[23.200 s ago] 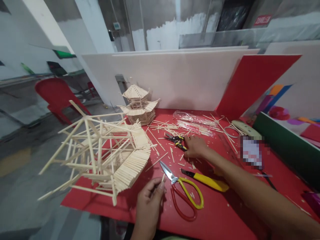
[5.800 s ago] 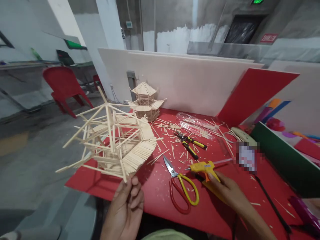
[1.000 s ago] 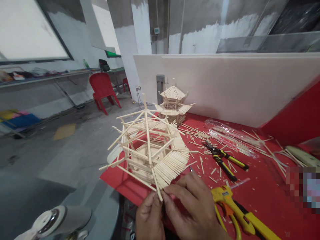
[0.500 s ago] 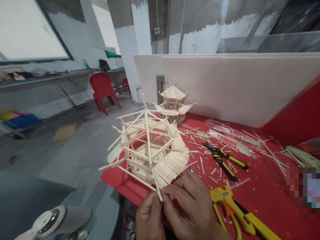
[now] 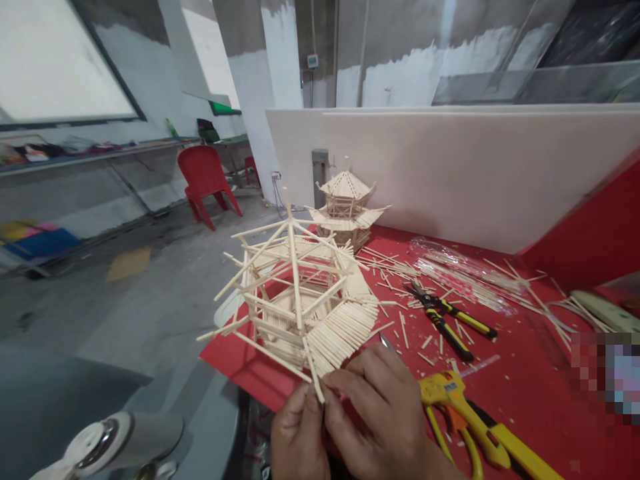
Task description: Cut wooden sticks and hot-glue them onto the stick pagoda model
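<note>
A pavilion model [image 5: 295, 303] built of thin wooden sticks stands at the near edge of the red tabletop, its upper roof ribs bare and part of its lower roof covered with sticks laid side by side. My left hand [image 5: 300, 430] pinches the near corner end of a lower roof rib. Against the same corner, my right hand [image 5: 377, 407] has thumb and forefinger pressed together; whatever lies between them is hidden. Behind stands a more fully covered stick pagoda [image 5: 345, 207] with two roofs.
On the red tabletop [image 5: 540, 393], black-and-yellow cutters [image 5: 445, 320] lie among scattered stick pieces. A yellow glue gun [image 5: 465, 420] is right of my hands. Plastic-wrapped sticks [image 5: 460, 277] lie farther back, before a white board [image 5: 450, 173]. A bottle [image 5: 125, 437] lies at lower left.
Almost nothing differs. Both hands stay at the same roof corner, and the whole view has shifted very slightly.
</note>
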Tool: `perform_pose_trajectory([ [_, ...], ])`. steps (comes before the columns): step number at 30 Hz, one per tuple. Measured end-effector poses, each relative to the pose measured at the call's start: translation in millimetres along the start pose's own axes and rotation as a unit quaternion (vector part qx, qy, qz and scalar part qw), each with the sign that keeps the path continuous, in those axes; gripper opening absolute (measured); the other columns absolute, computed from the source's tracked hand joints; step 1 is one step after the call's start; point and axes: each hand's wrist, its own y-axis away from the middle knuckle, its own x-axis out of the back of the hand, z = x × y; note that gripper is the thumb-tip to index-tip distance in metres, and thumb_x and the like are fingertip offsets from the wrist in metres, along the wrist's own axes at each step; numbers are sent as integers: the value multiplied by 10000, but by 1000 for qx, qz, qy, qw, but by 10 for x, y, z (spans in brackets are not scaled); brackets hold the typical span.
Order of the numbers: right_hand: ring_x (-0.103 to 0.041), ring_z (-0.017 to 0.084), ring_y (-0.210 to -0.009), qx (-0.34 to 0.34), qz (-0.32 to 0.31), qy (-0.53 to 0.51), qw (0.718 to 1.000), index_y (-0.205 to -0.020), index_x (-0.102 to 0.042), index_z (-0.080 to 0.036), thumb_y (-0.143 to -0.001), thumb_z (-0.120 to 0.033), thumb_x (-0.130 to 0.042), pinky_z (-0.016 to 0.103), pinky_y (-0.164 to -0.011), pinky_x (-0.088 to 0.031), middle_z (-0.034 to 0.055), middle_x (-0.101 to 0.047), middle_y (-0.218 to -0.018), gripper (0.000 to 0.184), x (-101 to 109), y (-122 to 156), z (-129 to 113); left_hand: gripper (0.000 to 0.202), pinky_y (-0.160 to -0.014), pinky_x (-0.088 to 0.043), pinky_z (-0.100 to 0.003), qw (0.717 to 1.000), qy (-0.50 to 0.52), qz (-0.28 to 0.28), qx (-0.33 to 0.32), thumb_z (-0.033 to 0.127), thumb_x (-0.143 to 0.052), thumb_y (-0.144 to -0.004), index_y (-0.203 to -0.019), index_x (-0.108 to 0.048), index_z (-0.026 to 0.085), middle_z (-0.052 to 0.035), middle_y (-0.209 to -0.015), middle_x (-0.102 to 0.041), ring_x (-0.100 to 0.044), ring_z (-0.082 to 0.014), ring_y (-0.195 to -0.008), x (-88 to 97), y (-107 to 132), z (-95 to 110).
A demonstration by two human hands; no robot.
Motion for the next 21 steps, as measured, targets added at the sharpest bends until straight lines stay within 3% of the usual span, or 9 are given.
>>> perform_pose_trajectory([
  [10,-504,167,-652,12,-5,8,1000,-906,-671,-171,-840,-106,-596,318,-592,-375,32,-584,-690,119,33,-28,-2,413,-772,-545,-323,1000,11,-6,-13,579,-765,-715,-763,-757,169,-82,-763,-726,-650,-238,-771,-7,5,-30],
  [21,-513,162,-684,-28,24,-15,999,-825,-651,-168,-810,-47,-613,329,-636,-376,26,-593,-699,128,36,-36,-6,393,-774,-553,-345,998,55,6,-27,550,-770,-731,-818,-787,167,-86,-779,-748,-667,-233,-735,-11,-27,-137],
])
